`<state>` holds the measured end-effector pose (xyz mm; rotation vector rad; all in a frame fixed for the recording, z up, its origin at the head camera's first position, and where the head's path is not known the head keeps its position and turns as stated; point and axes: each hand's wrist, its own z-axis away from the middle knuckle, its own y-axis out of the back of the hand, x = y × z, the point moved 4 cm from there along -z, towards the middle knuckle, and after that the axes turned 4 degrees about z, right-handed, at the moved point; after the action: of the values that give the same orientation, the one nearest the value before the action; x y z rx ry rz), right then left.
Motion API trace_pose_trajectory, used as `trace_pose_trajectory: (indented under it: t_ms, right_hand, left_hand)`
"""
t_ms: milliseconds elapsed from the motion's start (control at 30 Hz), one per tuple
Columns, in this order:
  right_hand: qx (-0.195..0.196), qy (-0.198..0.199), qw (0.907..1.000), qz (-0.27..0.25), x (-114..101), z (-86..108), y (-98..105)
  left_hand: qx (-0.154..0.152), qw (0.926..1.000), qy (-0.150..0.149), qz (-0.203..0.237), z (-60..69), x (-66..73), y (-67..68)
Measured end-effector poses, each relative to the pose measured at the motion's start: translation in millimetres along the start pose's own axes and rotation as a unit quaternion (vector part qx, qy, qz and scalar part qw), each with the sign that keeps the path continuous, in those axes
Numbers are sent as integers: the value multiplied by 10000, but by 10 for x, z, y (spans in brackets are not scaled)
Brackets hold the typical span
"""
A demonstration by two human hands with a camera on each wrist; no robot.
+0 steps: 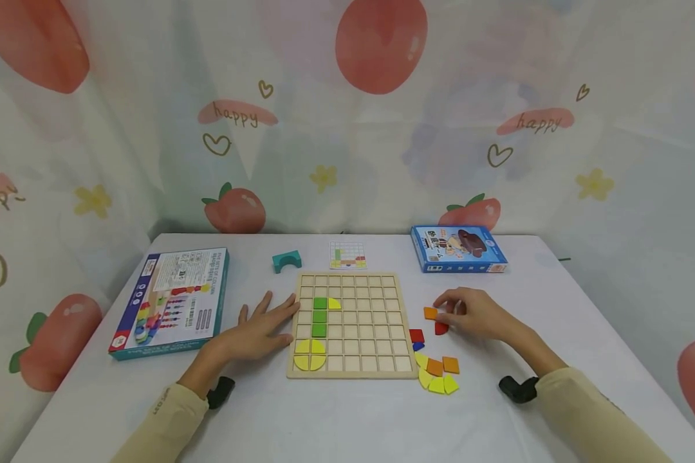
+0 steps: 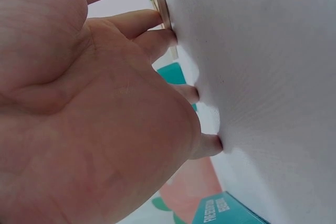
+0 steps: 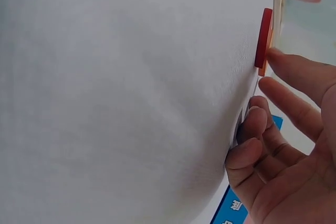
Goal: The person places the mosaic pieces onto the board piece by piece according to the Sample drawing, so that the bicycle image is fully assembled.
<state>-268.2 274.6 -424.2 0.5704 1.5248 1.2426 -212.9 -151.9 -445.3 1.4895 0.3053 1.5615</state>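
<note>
Fingers spread, the left hand (image 1: 253, 334) lies on the table with its index finger and thumb at the left edge of the wooden grid board (image 1: 353, 375); the left wrist view shows the palm of this hand (image 2: 105, 98). Green squares (image 1: 320, 316), a yellow quarter piece (image 1: 334, 303) and a yellow circle of quarters (image 1: 302, 363) sit on the board. To its right, the right hand (image 1: 476, 314) has its thumb and index finger beside an orange square (image 1: 430, 313) and a red piece (image 1: 441, 328). In the right wrist view its thumb touches or nearly touches the red piece (image 3: 263, 38), with a gap between thumb and index finger.
Loose red (image 1: 417, 335), blue (image 1: 419, 346), orange (image 1: 450, 365) and yellow (image 1: 436, 385) pieces lie right of the board. A teal arch block (image 1: 286, 260), a pattern card (image 1: 348, 251) and a blue box (image 1: 459, 249) are behind; a larger box (image 1: 174, 299) is left.
</note>
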Motion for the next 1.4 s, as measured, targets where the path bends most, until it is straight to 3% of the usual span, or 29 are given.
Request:
trace_pose_trajectory:
  t_ms: [600,1000,1400]
  right_hand:
    - [-82,36,10000,-14,-26,-28,10]
    - [-360,344,9988,43,-64,-49,39]
    - [-400,247,9989,63,-71,-65,21]
  left_hand:
    - [9,10000,-11,27,-25,-9,-13]
    - [26,10000,39,-18,-18,2,-8]
    - [10,10000,47,-47,-10,3,-6]
